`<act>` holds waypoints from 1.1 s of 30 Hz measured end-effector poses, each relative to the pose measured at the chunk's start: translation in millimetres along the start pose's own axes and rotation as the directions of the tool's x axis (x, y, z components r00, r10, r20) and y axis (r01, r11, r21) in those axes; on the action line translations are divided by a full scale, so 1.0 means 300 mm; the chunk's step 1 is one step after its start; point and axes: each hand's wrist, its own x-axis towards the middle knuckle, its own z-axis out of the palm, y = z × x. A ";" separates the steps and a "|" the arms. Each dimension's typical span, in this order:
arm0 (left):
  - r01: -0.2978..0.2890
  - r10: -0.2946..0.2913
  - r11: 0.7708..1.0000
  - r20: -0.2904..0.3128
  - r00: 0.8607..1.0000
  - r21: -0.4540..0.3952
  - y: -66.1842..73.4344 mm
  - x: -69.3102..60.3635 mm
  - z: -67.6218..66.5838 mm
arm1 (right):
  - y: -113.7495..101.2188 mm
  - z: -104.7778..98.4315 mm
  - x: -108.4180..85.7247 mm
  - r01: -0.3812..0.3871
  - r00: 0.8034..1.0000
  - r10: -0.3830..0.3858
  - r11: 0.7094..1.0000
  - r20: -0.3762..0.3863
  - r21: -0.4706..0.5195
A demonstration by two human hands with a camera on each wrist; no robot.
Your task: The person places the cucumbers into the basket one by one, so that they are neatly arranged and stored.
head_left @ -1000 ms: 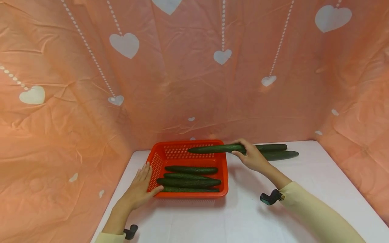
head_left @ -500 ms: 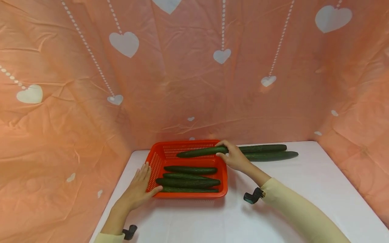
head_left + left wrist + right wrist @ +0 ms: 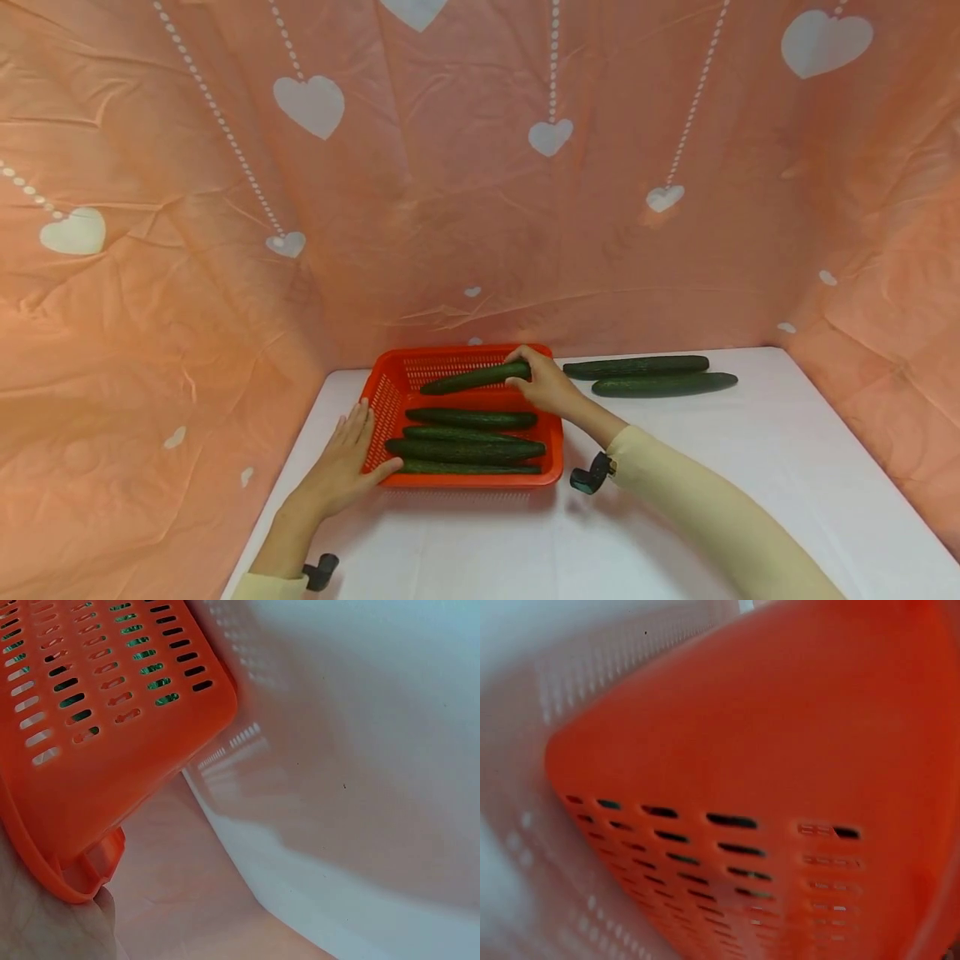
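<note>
My right hand [image 3: 546, 385] grips a dark green cucumber [image 3: 468, 379] by its right end, over the back part of a red plastic basket [image 3: 557, 450]. The held cucumber tilts, its left end lower. Several cucumbers [image 3: 471, 451] lie side by side in the front half of the basket. My left hand [image 3: 341, 465] rests with straight fingers on the basket's left rim, the thumb at the front left corner. In the left wrist view part of the left hand [image 3: 52, 926] touches the rim. The right wrist view holds only the basket's slotted wall [image 3: 727, 750]; the hand is out of sight there.
Two more cucumbers, a back one [image 3: 637, 367] and a front one [image 3: 666, 385], lie on the white table [image 3: 675, 450] right of the basket. An orange cloth with white hearts [image 3: 480, 208] hangs behind and on both sides of the table.
My right hand has carried the cucumber leftward from beyond the basket's right rim to over its back part, and its left end has dipped. The left hand stays in place.
</note>
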 end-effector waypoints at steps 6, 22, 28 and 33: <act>-0.001 0.001 1.000 0.010 1.000 -0.009 0.002 0.002 -0.001 | -0.019 0.027 0.018 0.011 0.999 -0.011 1.000 0.032 -0.026; -0.002 0.003 1.000 0.017 1.000 -0.006 0.003 0.004 0.000 | -0.015 0.083 0.052 -0.030 0.996 0.032 0.999 0.081 -0.026; 0.001 -0.001 1.000 0.023 1.000 -0.003 0.005 0.004 -0.005 | -0.012 0.089 0.056 -0.017 0.991 0.028 0.996 0.131 -0.082; 0.014 -0.014 1.000 0.030 0.999 -0.015 0.006 0.001 -0.008 | -0.019 0.093 0.055 0.004 0.991 0.006 0.997 0.136 -0.077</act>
